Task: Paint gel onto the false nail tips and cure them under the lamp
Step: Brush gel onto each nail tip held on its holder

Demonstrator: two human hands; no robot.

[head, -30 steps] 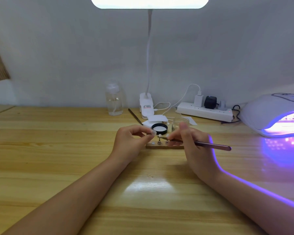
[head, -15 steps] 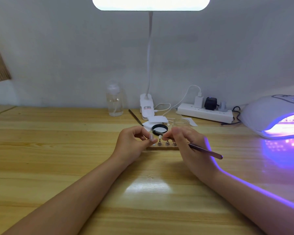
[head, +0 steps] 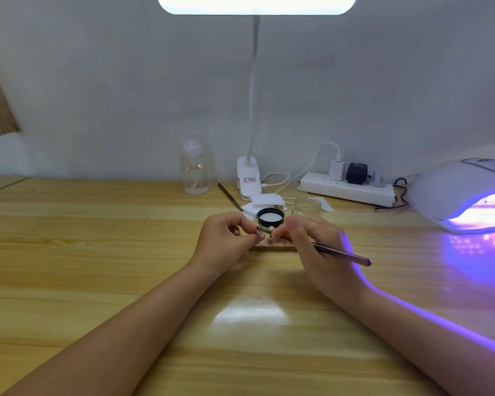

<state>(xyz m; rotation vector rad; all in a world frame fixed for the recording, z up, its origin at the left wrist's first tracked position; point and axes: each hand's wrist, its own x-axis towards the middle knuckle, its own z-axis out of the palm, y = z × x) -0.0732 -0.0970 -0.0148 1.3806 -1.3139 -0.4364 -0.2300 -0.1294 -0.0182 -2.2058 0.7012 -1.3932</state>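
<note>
Your two forearms reach in from the near edge across a wooden counter (head: 97, 252). Your left hand (head: 223, 244) pinches a small metal peg (head: 265, 230) that carries a false nail tip (head: 272, 230), lifted just above a wooden holder strip (head: 272, 248). More pegs with tips stand on that strip, partly hidden by your fingers. Your right hand (head: 312, 241) grips a slim brush (head: 340, 254), its handle pointing right and toward you; its bristle end, hidden behind your fingers, seems to meet the held tip.

Just beyond your hands sits an open black-rimmed gel pot (head: 270, 217), with a small clear jar (head: 306, 206) to its right and white pads (head: 265, 202) behind. Further back are a clear bottle (head: 194, 170), a desk lamp (head: 252, 178) and a power strip (head: 346, 188). At far right the curing lamp (head: 463, 192) glows violet; something seems to lie inside, though it is too bright to make out.

You seem to be painting gel on one tip. Next likely calls for an even coat, then setting the peg upright on the strip without smearing it.
</note>
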